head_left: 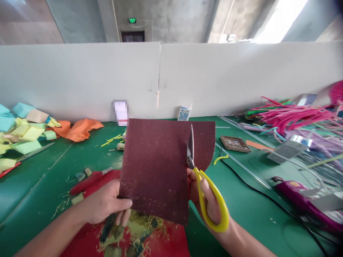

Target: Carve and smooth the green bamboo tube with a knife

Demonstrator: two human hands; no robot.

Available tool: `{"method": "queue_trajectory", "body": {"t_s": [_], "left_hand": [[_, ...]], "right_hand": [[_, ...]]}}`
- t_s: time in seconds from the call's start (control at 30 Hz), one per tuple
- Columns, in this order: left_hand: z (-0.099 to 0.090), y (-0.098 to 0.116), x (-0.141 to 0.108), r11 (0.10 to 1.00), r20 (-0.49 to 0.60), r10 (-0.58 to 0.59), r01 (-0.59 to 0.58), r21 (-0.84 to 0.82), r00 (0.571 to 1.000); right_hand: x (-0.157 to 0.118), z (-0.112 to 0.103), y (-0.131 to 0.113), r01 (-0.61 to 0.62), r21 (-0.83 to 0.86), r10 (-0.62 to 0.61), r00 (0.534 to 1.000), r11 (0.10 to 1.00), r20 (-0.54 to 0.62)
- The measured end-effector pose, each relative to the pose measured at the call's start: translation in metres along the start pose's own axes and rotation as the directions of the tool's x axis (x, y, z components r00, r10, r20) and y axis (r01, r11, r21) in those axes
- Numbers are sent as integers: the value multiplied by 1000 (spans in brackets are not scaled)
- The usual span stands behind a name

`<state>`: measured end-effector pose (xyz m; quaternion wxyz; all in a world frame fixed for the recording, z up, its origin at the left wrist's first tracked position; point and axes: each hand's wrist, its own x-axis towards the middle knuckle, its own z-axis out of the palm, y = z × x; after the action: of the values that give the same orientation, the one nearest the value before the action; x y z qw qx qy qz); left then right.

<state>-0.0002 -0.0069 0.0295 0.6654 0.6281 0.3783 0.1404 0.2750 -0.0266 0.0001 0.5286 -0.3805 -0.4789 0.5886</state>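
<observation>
A dark maroon sheet of sandpaper (155, 164), flecked with pale specks, is held up above the table. My left hand (109, 203) pinches its lower left corner, thumb on the near face. My right hand (210, 200) grips yellow-handled scissors (214, 207). Their blades stand apart at the sheet, one in front of it and the other partly hidden. A cut runs up from the bottom edge to the blades, and the strip on the right bends away behind. Some right-hand fingers are hidden behind the sheet and handles. Below lies a red sheet (177, 239) with greenish scraps and shavings.
A red-handled knife (85, 182) lies left of the sandpaper. Coloured foam blocks (29, 132) and orange cloth (83, 130) sit at the left. Pink pipe cleaners (297, 114), a purple tool (308, 200) and its black cable (257, 189) occupy the right. A white partition (80, 78) stands behind.
</observation>
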Motion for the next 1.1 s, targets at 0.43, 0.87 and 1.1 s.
{"method": "queue_trajectory", "body": {"t_s": [0.43, 0.87, 1.1], "left_hand": [[3, -1, -2, 996, -18, 61, -62, -57, 998], [7, -4, -4, 998, 36, -26, 24, 66, 999], [6, -8, -2, 1000, 41, 7, -8, 24, 999]], "right_hand": [[-6, 17, -30, -103, 10, 103, 987, 995, -120], [1, 7, -24, 27, 141, 2, 979, 990, -204], [-2, 8, -26, -29, 102, 48, 981, 994, -190]]}}
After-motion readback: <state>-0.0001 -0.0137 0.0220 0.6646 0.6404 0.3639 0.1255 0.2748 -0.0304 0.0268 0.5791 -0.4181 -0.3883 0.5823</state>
